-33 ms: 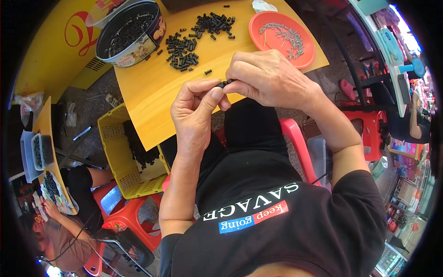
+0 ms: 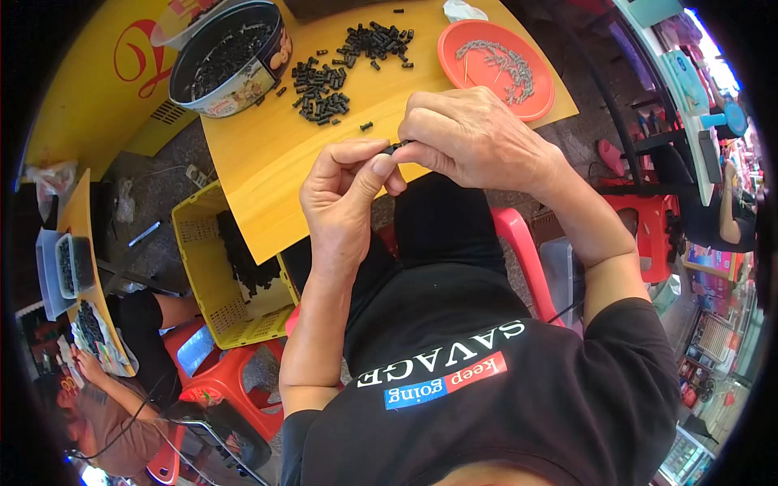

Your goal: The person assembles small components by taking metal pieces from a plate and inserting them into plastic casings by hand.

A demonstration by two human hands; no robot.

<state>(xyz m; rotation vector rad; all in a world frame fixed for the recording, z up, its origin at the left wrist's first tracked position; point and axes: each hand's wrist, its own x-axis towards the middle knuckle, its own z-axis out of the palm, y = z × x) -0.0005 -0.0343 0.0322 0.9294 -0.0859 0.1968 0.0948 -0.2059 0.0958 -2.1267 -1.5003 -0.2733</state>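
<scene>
Over the near edge of the yellow table, my left hand [image 2: 344, 186] pinches a small black cylindrical part [image 2: 392, 149] between thumb and forefinger. My right hand [image 2: 478, 139] is closed on the same part from the other side. Most of the part is hidden by fingers, so its exact kind does not show. Just beyond my fingertips lies a loose black part [image 2: 366, 125]. Farther back are one heap of such black parts [image 2: 322, 95] and another black heap [image 2: 374, 42]. Small grey pieces [image 2: 519, 73] and thin sticks lie on a red plate [image 2: 480, 99].
A round tub [image 2: 235, 104] of black parts stands at the table's far left. Below the table's left edge is a yellow crate [image 2: 194, 267] with dark contents. Red stools [image 2: 235, 377] stand nearby. A co-worker [image 2: 121, 421] sits at far left by another table with black parts.
</scene>
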